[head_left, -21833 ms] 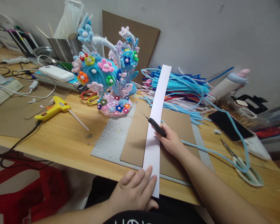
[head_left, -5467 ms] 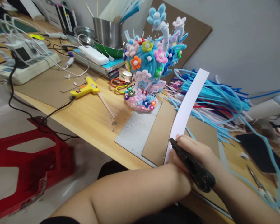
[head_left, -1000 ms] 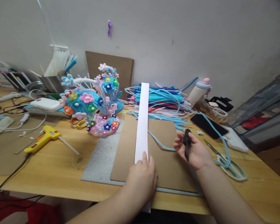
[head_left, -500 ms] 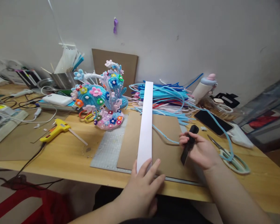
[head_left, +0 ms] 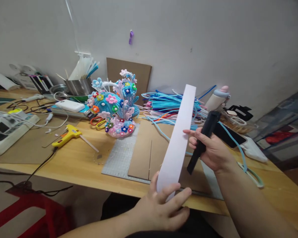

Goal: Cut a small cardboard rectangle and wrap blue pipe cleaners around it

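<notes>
My left hand (head_left: pixel 167 203) grips the lower end of a long white strip (head_left: pixel 180 132), with its thumb and fingers on either edge. The strip is raised and tilted over a brown cardboard sheet (head_left: pixel 140 155), which has a straight dark line (head_left: pixel 150 160) running across it. In my right hand (head_left: pixel 211 148) is a black utility knife (head_left: pixel 201 145), its narrow end slanting down toward the cardboard. My right index fingertip reaches the strip's right side. Under the cardboard lies a grey cutting mat (head_left: pixel 114 158). Light-blue pipe cleaners (head_left: pixel 160 130) pass partly behind the strip.
A pipe-cleaner flower piece (head_left: pixel 114 105) stands left of the cardboard, with a yellow glue gun (head_left: pixel 69 135) nearer the left. Bundled pipe cleaners (head_left: pixel 164 102) lie behind. At right are a phone (head_left: pixel 225 136), scissors (head_left: pixel 254 177) partly hidden by my wrist, and a bottle (head_left: pixel 217 97).
The white strip has come up off the cardboard and tilted rightward in my left hand, uncovering the dark line. My right hand has moved up and in to the strip. The view has shifted slightly.
</notes>
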